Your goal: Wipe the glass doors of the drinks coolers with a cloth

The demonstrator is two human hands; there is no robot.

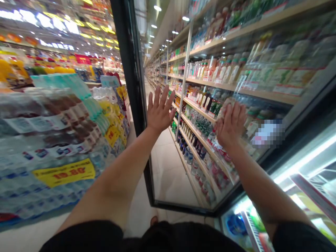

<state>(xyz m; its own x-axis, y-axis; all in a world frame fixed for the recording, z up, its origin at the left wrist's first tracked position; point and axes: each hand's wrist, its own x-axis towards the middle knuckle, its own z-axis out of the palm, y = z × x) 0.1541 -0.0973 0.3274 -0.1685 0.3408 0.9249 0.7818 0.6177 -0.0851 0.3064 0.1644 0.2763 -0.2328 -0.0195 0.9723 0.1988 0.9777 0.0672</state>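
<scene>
Left hand (160,113) splayed; right hand (232,126) holds crumpled cloth (223,109) against glossy glass (170,175).

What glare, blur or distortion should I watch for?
Head view: bottle packs smear and stretch at far left; left hand looks clearer. Head view: bright spots dot the door, and a strip light glares white lower right. Head view: a pixelated patch beside the right hand hides detail.

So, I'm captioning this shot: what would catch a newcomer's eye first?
Probably the left hand and right hand, raised at the glass door in the centre, the right holding what looks like a pale cloth. Next, the yellow price sign among stacked bottles at left.
</scene>
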